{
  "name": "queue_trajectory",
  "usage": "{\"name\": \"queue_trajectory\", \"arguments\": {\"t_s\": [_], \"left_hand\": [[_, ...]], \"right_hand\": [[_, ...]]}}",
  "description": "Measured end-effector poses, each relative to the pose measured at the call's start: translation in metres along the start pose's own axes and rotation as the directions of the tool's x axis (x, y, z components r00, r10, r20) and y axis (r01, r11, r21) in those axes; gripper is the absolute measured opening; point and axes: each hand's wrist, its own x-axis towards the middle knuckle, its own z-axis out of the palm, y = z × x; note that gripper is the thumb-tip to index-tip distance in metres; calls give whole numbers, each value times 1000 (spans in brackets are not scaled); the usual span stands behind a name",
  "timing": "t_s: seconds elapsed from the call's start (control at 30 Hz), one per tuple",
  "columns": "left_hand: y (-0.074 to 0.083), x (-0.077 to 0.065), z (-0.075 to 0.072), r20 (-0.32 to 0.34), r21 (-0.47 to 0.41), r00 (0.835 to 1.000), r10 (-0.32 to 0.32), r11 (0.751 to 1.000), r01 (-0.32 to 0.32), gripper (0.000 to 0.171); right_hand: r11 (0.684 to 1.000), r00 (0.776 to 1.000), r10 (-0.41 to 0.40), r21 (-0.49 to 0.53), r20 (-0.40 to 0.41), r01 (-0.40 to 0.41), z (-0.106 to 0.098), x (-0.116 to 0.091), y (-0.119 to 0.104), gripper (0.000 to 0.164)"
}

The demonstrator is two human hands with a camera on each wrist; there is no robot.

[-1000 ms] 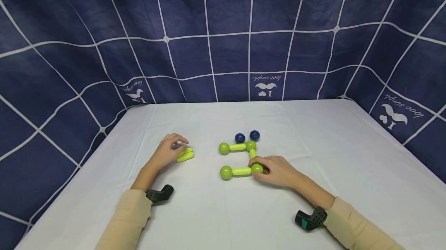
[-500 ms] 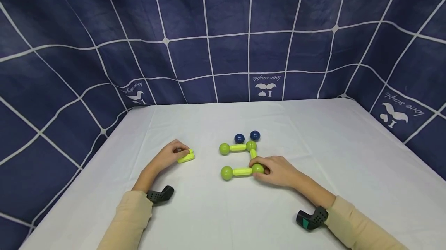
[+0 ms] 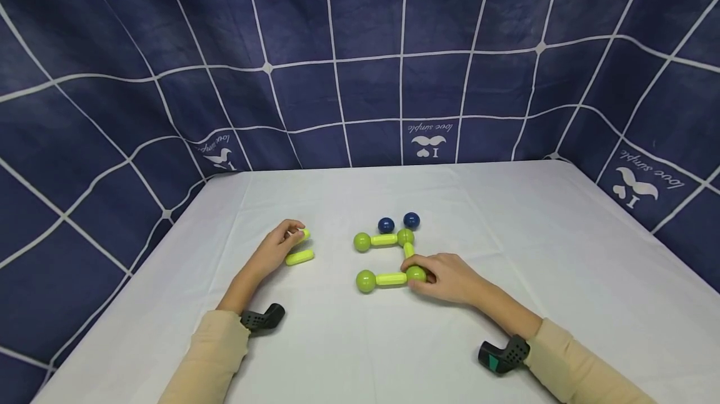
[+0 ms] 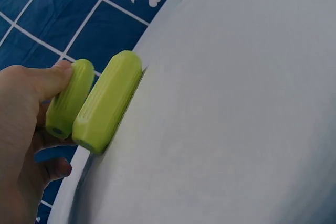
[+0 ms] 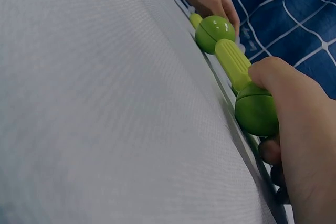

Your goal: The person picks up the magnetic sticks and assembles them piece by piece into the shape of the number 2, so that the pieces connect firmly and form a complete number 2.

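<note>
My left hand (image 3: 275,247) pinches a yellow-green ribbed rod (image 4: 71,98) between thumb and fingers; in the head view only its end shows past the fingertips. A second rod (image 3: 300,257) of the same kind lies on the table just in front of it. Toward the middle, green balls and rods are joined into a three-sided frame that opens to the left. My right hand (image 3: 447,276) grips the green ball (image 5: 257,109) at its near right corner, thumb on the near side. Another green ball (image 3: 365,281) ends the frame's near rod (image 3: 390,279).
Two dark blue balls, a left one (image 3: 385,225) and a right one (image 3: 412,221), sit just behind the frame's far side. A white cloth covers the table (image 3: 337,348). A dark blue checked curtain (image 3: 365,85) rises behind and at both sides.
My left hand has come down onto the farther of two side-by-side rods, taken hold of it and drawn it away from the other. My right hand keeps its grip on the corner ball.
</note>
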Motion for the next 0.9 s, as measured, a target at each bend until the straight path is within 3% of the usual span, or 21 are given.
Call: {"name": "queue_trajectory", "arguments": {"t_s": [0.13,0.43,0.7,0.9], "left_hand": [[9,2,3,-14,-8,998,57,998,-57,37],[28,1,15,39,0,997,74,997,-74,37],[46,-3,25,70,-68,994,79,995,-74,34],[59,-5,31,127,-59,992,20,998,-12,29]], "right_hand": [[1000,999,7,2,-43,-7,-1,0,-1,26],[999,986,-48,-26,-161,44,1,1,-1,26],[992,984,-108,-85,-140,97,2,1,-2,24],[990,991,-98,-114,-91,88,4,1,-6,27]]}}
